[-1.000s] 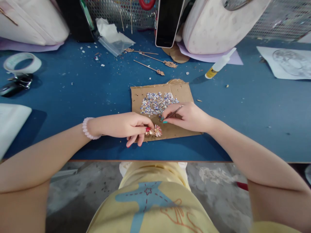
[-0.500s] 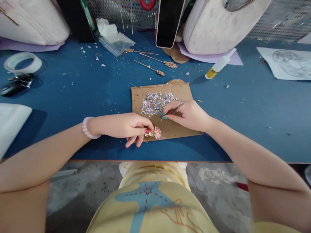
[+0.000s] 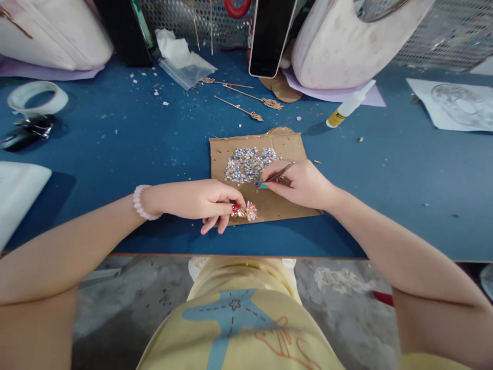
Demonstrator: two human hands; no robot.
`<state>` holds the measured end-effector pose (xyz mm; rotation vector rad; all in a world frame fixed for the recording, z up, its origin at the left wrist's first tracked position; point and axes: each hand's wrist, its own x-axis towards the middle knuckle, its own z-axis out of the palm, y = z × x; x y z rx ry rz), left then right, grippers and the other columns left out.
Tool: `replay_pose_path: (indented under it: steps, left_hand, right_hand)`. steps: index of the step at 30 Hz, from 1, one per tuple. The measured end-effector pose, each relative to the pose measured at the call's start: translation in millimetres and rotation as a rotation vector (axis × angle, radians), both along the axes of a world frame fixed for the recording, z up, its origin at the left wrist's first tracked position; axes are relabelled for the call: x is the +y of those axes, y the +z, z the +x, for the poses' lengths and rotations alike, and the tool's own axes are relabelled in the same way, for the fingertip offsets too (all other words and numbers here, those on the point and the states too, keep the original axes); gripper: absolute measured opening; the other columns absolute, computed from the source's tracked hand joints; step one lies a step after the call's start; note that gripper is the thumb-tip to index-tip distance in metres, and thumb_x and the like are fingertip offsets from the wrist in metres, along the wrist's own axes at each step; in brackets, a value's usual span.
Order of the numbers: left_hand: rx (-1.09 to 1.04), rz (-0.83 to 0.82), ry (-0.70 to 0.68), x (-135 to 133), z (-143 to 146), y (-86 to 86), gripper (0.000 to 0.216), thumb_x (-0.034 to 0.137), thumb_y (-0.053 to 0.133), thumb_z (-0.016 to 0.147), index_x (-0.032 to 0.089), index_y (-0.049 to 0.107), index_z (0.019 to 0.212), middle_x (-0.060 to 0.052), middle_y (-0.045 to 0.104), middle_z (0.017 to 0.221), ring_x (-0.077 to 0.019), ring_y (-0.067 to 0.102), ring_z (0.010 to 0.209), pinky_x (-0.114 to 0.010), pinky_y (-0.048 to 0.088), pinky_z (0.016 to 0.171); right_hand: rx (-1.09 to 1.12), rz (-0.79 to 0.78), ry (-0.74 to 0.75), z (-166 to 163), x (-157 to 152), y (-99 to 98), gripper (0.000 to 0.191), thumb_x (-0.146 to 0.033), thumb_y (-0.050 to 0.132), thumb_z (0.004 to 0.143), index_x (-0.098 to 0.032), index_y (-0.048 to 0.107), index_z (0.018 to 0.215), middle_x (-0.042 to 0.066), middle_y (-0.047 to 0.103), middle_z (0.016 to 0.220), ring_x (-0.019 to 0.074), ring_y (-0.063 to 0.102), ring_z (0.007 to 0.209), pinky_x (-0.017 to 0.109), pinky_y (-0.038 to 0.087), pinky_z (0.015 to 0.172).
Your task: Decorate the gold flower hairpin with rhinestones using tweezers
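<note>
Between the thumb and fingers of my left hand is a gold hairpin ornament with a pink flower at its end, held over the near edge of a brown cardboard sheet. My right hand is closed around dark tweezers. Their tips are hidden by my fingers, close to the near right side of a pile of small glittering rhinestones on the cardboard. Whether the tweezers grip a stone cannot be made out.
Gold hairpins lie behind the cardboard. A glue bottle stands tilted to the right, and a phone leans at the back between white bags. Tape and a black tool are at left. Printed paper lies right.
The view has shifted very slightly. Both hands keep nearly the same places and grips; the right fingertips stay by the rhinestones.
</note>
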<state>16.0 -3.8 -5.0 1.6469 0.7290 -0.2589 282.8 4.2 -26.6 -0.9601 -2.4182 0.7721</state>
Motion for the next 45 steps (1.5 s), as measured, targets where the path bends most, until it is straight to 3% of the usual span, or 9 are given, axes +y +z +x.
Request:
replay_pose_path:
  steps: [5,11,18,22,25,30,35,39,45]
  left_hand:
    - [-0.031,-0.002,0.001,0.3,-0.8,-0.7,0.027,0.025,0.047,0.104,0.017,0.059,0.127,-0.002,0.08,0.081,-0.0119,0.069,0.05,-0.022,0.047,0.054]
    - [-0.045,-0.003,0.0,1.0,-2.0,-2.9,0.026,0.026,0.048,0.104,0.018,0.059,0.126,-0.002,0.081,0.082,-0.0119,0.07,0.051,-0.022,0.048,0.055]
    - [-0.032,-0.005,-0.004,1.1,-1.4,-2.6,0.027,0.026,0.049,0.103,0.018,0.06,0.127,-0.002,0.081,0.083,-0.012,0.07,0.051,-0.023,0.047,0.054]
    - [-0.036,0.0,-0.009,0.7,-0.7,-2.2,0.028,0.024,0.044,0.105,0.017,0.057,0.128,-0.002,0.08,0.082,-0.0123,0.07,0.053,-0.022,0.048,0.054]
    - [-0.03,0.003,-0.006,0.3,-0.4,-1.6,0.027,0.024,0.043,0.106,0.016,0.057,0.128,-0.003,0.079,0.082,-0.0128,0.07,0.053,-0.022,0.048,0.054]
    - [-0.032,0.002,-0.007,0.0,-1.1,-0.2,0.027,0.024,0.043,0.106,0.015,0.057,0.127,-0.003,0.08,0.082,-0.0131,0.07,0.054,-0.022,0.049,0.054]
    - [-0.039,0.017,-0.019,0.7,-0.4,0.3,0.028,0.022,0.039,0.107,0.013,0.057,0.127,-0.004,0.079,0.082,-0.0129,0.07,0.054,-0.022,0.051,0.055]
    - [-0.058,0.014,-0.017,1.0,0.0,-0.3,0.028,0.022,0.04,0.107,0.013,0.056,0.127,-0.004,0.079,0.082,-0.013,0.07,0.053,-0.023,0.053,0.056]
    - [-0.052,-0.005,0.013,0.0,0.0,-0.5,0.027,0.024,0.046,0.104,0.014,0.057,0.126,-0.002,0.078,0.08,-0.0126,0.068,0.051,-0.022,0.051,0.054]
  right_hand:
    - [-0.019,-0.048,0.063,3.0,0.5,3.0,0.015,-0.029,0.058,0.094,-0.019,0.069,0.093,0.003,0.077,0.086,0.0128,0.064,0.066,0.027,0.051,0.07]
    - [-0.041,0.004,0.029,2.8,1.3,2.0,0.016,-0.027,0.055,0.097,-0.019,0.069,0.094,0.005,0.077,0.092,0.0176,0.071,0.083,0.03,0.053,0.079]
    - [0.036,-0.012,0.079,-1.8,-1.2,-1.7,0.016,-0.029,0.058,0.097,-0.02,0.069,0.091,0.005,0.077,0.092,0.0173,0.071,0.084,0.03,0.054,0.082]
    - [0.034,0.034,-0.012,-3.6,-1.3,-2.6,0.013,-0.025,0.058,0.095,-0.021,0.068,0.088,0.004,0.077,0.09,0.0179,0.071,0.085,0.032,0.053,0.084]
    - [0.049,0.018,-0.058,-3.0,-0.7,-1.5,0.012,-0.024,0.059,0.093,-0.021,0.069,0.089,0.003,0.077,0.091,0.0177,0.071,0.082,0.032,0.053,0.081]
    - [0.03,-0.036,0.01,-3.0,-0.2,-0.2,0.013,-0.026,0.058,0.094,-0.021,0.07,0.089,0.003,0.077,0.088,0.0177,0.072,0.082,0.031,0.054,0.08]
    - [0.047,-0.034,-0.07,0.6,3.7,-0.8,0.012,-0.026,0.06,0.091,-0.02,0.069,0.089,0.003,0.077,0.086,0.0159,0.07,0.075,0.029,0.053,0.073]
    - [0.033,-0.083,0.006,4.4,5.0,1.2,0.012,-0.025,0.06,0.089,-0.019,0.069,0.09,0.002,0.076,0.084,0.0133,0.067,0.069,0.026,0.049,0.065]
    - [0.012,-0.048,-0.013,5.0,5.7,0.7,0.013,-0.026,0.058,0.091,-0.019,0.069,0.091,0.002,0.075,0.085,0.0119,0.061,0.066,0.027,0.047,0.067]
